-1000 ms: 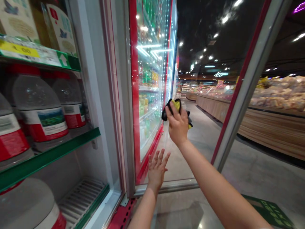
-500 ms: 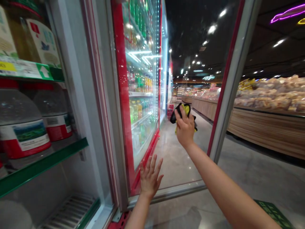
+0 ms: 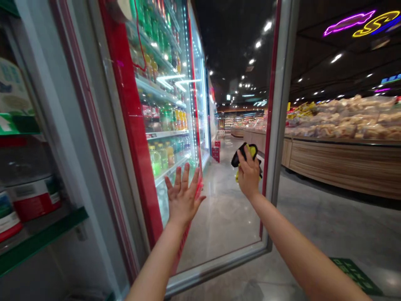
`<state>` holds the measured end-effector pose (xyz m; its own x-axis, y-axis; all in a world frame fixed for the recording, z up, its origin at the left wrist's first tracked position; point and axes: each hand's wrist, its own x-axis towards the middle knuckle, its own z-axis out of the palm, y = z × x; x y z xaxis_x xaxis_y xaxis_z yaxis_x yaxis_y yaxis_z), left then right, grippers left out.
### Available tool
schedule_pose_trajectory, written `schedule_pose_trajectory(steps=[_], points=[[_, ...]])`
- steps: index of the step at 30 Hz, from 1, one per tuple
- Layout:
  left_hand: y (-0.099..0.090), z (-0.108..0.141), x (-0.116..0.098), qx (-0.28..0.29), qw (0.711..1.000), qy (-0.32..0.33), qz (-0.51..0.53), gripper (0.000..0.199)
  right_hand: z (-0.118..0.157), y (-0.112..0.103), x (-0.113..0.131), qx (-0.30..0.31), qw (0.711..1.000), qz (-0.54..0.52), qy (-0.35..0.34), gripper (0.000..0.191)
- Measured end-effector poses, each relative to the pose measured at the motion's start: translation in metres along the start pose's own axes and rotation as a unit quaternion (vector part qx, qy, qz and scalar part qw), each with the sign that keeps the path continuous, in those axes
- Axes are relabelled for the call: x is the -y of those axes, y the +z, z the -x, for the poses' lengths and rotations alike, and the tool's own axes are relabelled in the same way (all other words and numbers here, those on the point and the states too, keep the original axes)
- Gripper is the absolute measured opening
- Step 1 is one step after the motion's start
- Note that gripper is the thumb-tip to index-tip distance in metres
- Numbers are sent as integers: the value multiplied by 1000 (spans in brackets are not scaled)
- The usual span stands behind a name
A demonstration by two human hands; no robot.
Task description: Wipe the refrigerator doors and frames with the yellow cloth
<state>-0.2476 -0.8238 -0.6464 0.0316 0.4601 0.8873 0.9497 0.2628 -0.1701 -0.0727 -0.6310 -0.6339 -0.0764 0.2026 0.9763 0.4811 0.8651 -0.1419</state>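
Observation:
A glass fridge door (image 3: pixel 219 217) with a grey metal frame stands swung out in front of me. My right hand (image 3: pixel 249 174) presses a black and yellow cloth (image 3: pixel 240 155) against the glass near the door's far edge. The cloth is bunched under the fingers. My left hand (image 3: pixel 183 196) is open, its fingers spread and palm facing the glass, lower and to the left of the cloth. Whether that palm touches the pane, I cannot tell.
On the left, the fridge's green-edged shelf (image 3: pixel 44 240) bears large bottles with red labels (image 3: pixel 33 196). Bottled drinks (image 3: pixel 161 156) show through the glass. Along the right runs a wood-sided display counter (image 3: pixel 341 167) heaped with bagged goods. A green floor mat (image 3: pixel 355 274) lies at lower right.
My left hand has moved up the glass. My right hand, with the cloth, is nearer the door's far edge. The view has turned right, and less of the shelves shows.

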Motion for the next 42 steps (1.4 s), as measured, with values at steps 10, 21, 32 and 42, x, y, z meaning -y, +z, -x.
schedule_pose_trajectory(steps=[10, 21, 32, 42], points=[[-6, -8, 4, -9, 1000, 7, 24, 101, 33, -17, -59, -60, 997, 40, 37, 50], [-7, -10, 8, -18, 999, 13, 42, 94, 1, -29, -51, 18, 997, 40, -61, 57], [-41, -41, 17, -44, 999, -12, 14, 98, -85, -16, 8, -17, 997, 40, -60, 53], [-42, -41, 33, -1, 1000, -22, -4, 95, -80, -2, 32, -98, 994, 46, 32, 53]])
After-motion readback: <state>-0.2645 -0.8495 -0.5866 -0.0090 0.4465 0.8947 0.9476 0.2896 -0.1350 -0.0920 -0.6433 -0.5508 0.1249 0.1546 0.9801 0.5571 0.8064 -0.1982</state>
